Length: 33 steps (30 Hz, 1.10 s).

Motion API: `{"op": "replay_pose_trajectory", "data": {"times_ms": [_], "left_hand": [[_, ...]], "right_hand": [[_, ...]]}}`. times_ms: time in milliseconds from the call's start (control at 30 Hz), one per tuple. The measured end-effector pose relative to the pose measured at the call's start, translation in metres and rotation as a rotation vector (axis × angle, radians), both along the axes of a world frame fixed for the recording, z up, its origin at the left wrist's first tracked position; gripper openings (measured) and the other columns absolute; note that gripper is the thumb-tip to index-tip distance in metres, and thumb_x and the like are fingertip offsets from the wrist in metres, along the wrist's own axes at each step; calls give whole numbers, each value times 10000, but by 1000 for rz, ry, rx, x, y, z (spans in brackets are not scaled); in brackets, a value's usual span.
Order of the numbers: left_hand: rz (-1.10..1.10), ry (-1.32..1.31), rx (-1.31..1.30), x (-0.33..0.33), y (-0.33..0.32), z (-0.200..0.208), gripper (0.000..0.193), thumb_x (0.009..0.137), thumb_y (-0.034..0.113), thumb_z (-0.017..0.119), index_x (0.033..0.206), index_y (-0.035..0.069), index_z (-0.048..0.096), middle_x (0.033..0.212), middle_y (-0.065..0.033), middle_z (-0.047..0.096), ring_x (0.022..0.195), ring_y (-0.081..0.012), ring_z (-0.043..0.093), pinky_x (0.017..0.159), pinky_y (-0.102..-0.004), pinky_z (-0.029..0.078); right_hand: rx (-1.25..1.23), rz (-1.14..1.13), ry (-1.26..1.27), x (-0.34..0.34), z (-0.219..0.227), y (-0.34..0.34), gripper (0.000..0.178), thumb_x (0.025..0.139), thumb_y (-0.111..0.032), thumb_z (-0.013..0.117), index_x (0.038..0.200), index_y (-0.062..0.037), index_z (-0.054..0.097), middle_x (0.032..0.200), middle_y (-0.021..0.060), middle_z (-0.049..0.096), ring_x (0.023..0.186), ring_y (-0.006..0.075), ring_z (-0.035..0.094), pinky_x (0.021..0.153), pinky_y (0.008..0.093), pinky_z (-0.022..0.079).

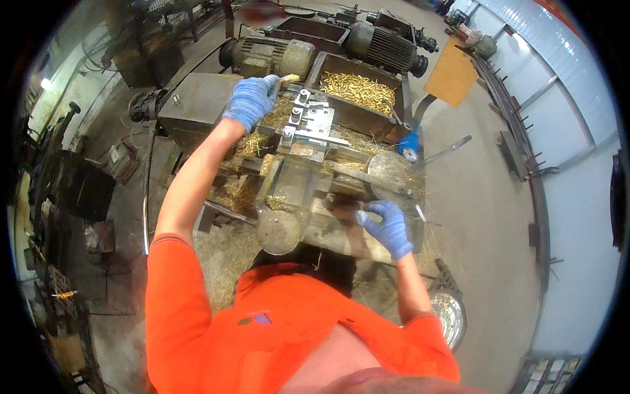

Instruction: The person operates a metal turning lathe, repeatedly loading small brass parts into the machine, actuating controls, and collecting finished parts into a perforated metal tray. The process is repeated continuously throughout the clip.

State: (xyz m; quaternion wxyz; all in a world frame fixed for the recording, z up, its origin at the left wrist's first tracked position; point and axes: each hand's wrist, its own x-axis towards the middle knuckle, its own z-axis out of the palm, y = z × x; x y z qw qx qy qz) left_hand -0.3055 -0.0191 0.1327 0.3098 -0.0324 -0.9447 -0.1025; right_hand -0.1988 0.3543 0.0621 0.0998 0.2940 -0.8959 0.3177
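My left hand [252, 102], in a blue knit glove, reaches over the left side of a small metal lathe. Its fingers are closed on a small brush, whose pale yellowish end [290, 78] sticks out to the right. Just right of it, a tool block [319, 122] with several upright bolts sits on the lathe's slide. My right hand [388, 230], also gloved in blue, hovers at the lathe's near right side. Its fingers are curved and apart, with nothing visible between them. A dark blurred part [344, 211] lies just left of its fingertips.
A metal bin [401, 98] full of small brass pieces [357, 90] stands behind the tool block. Two electric motors [380, 44] sit farther back. Brass shavings [239, 192] cover the machine bed. A round metal disc [278, 232] is at the near edge; a lever [448, 149] juts right.
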Motion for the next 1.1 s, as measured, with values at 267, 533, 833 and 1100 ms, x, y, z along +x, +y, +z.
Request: {"op": "replay_pose_trajectory", "data": {"times_ms": [267,533,833,1100], "left_hand": [[21,-342,-214,-10,2,-14,182,784,251,536,758,95,628,747,-171,622,716,-359,603,653,-473,472],[59,-331,-258,-24,1,-24,169,751,245,547,756,106,643,732,-164,623,713,-359,607,663,-458,484],[130,100,2,11,-18,41,224,871,310,468,906,135,604,766,-169,615,730,-359,601,623,-444,466],[141,-238,20,66,-61,10,425,798,213,603,1199,86,546,1057,-177,614,891,-278,609,758,-364,478]], "right_hand": [[17,-137,-117,16,-18,28,299,709,-334,702,759,-41,666,762,136,630,727,299,601,696,373,470],[-5,-146,-70,20,-7,36,260,709,-299,715,780,-53,672,775,134,638,735,296,607,697,363,478],[-137,-278,-231,47,-32,60,281,696,-285,741,805,-35,674,782,134,645,724,274,618,687,346,483],[-65,-731,-315,81,-37,185,487,752,-521,599,814,-43,667,744,170,627,650,275,609,635,355,471]]}}
